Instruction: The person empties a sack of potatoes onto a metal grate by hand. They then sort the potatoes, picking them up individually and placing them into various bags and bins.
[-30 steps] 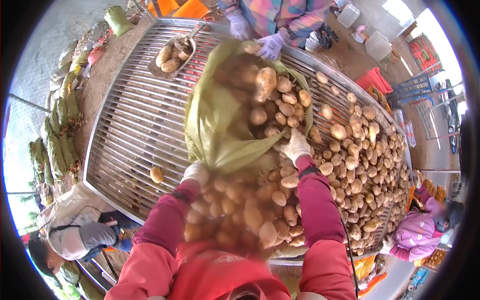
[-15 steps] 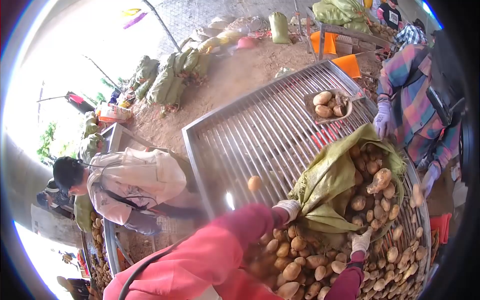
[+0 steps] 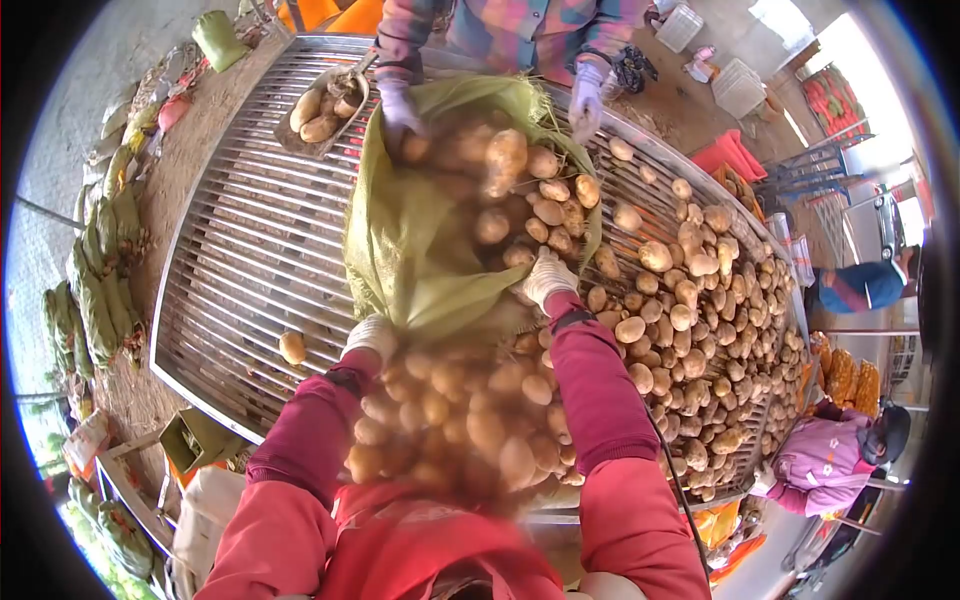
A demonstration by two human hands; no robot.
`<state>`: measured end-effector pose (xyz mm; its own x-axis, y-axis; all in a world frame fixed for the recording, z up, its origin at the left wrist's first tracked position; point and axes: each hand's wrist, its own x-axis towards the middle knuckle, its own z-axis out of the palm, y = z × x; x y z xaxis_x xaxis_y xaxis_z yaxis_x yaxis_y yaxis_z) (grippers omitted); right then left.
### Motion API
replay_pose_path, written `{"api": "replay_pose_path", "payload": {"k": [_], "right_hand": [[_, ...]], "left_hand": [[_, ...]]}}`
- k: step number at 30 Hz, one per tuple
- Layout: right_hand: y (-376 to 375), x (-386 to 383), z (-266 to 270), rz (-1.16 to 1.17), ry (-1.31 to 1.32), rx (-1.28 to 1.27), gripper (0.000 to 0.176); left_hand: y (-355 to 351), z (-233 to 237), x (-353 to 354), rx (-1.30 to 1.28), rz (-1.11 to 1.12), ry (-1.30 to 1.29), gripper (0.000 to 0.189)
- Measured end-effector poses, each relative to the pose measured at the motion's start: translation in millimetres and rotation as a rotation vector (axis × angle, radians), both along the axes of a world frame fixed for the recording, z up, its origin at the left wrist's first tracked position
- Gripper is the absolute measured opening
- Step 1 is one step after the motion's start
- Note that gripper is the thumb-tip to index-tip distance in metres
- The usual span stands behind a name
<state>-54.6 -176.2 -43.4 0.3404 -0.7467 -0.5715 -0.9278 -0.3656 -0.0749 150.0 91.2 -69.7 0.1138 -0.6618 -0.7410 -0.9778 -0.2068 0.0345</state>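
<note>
A green woven sack lies on its side on the slatted metal rack, its mouth spread wide with potatoes inside. My left hand, in a pale glove, is closed on the sack's near left corner. At the near right rim, my right hand, gloved too, is closed on the sack's edge, close to the potatoes. Loose potatoes are heaped between my forearms, partly blurred. Across the rack, a co-worker's lavender-gloved hand touches the far side of the sack; their other hand is beside it.
Many more potatoes cover the right part of the rack. A metal scoop with several potatoes sits at far left; one potato lies alone. Another person stands at the right end. Filled sacks line the ground at left.
My view has swung round to face the rack and the co-worker squarely. Both my hands are still at the sack's edge. The co-worker's hand has moved in over the sack's mouth.
</note>
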Motion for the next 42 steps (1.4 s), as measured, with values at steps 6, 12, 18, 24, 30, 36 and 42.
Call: {"api": "replay_pose_path", "payload": {"k": [6, 12, 18, 24, 30, 36, 42], "right_hand": [[10, -29, -12, 0.338, 0.143, 0.121, 0.045], [27, -94, 43, 0.423, 0.189, 0.133, 0.034], [-23, -132, 57, 0.280, 0.561, 0.206, 0.050], [-74, -97, 42, -0.064, -0.389, -0.396, 0.041], [-136, -24, 9, -0.269, -0.406, -0.609, 0.054], [-161, 6, -6, -0.445, -0.339, -0.308, 0.062], [-165, -20, -16, -0.660, -0.792, -0.086, 0.051]], "left_hand": [[4, -9, 0, -0.096, 0.411, 0.071, 0.029], [4, 8, -6, -0.153, 0.636, 0.106, 0.030], [-1, 22, -7, -0.090, 0.505, 0.072, 0.026], [4, 9, -7, -0.136, 0.673, 0.075, 0.028], [18, -31, 1, -0.130, 0.544, 0.075, 0.032], [7, -17, -6, -0.157, 0.707, 0.039, 0.034], [14, -26, -3, -0.153, 0.587, 0.028, 0.031]]}}
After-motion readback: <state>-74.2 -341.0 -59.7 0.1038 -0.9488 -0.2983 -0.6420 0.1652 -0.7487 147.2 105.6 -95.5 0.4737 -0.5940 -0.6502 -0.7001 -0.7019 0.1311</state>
